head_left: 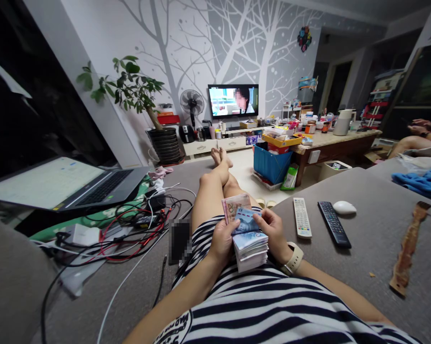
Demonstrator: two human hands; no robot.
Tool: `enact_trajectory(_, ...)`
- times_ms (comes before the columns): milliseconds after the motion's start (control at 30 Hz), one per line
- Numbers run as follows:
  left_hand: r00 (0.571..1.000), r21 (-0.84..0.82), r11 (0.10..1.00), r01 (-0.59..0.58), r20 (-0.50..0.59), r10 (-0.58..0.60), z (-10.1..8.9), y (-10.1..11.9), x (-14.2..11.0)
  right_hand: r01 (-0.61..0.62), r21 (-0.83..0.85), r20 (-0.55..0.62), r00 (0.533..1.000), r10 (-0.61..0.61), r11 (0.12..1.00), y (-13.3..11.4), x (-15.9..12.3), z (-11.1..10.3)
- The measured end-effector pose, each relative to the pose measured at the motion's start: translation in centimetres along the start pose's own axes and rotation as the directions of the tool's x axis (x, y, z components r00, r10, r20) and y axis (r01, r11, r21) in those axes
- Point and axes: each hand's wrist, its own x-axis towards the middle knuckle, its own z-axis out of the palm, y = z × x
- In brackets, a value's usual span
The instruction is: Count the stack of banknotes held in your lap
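L hand (223,239) is pinching the loose notes, thumb lying on the L side of a blue note (247,222), w/ a pinkish-brown 20 (233,206) showing behind it; R hand (273,231) is gripping the blue note's R edge btwn thumb & fingers; so both hands are closing on paper, near each other, just above a thick stack (251,248) at the lap, over striped cloth (258,310); a single note is prob. feeling v. light, thin & limp, a bit slippery against its neighbours, maybe clinging in pairs & tearing if yanked; a short edge or corner is likely offering the best pinch; the stack is prob. weighing more & sliding apart unless squeezed across both long sides; L fingertips are hiding behind the notes, R's lower fingers are curling out of sight, & the stack's underside is not showing, so can't tell if the lap or L hand is bearing it; note count isn't readable; pixel blocks are masking a dark item (177,241) by the thigh; far R, another person's hands (421,126) are sitting dim at frame edge, any held item unclear.
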Motion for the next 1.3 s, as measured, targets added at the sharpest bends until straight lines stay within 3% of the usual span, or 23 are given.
enact_trajectory(200, 0.993, -0.017, 0.999, -0.044, -0.114, 0.042, -0.4, -0.5, 0.6, 0.054, 0.007, 0.028, 0.998, -0.054, 0.998, -0.9, -0.4, 0.1)
enact_trajectory(1300, 0.992, 0.026, 0.996, -0.09, -0.085, 0.092, -0.4, -0.5, 0.5, 0.043, 0.029, 0.035, 0.998, -0.044, 0.999, -1.4, -0.7, 0.1)
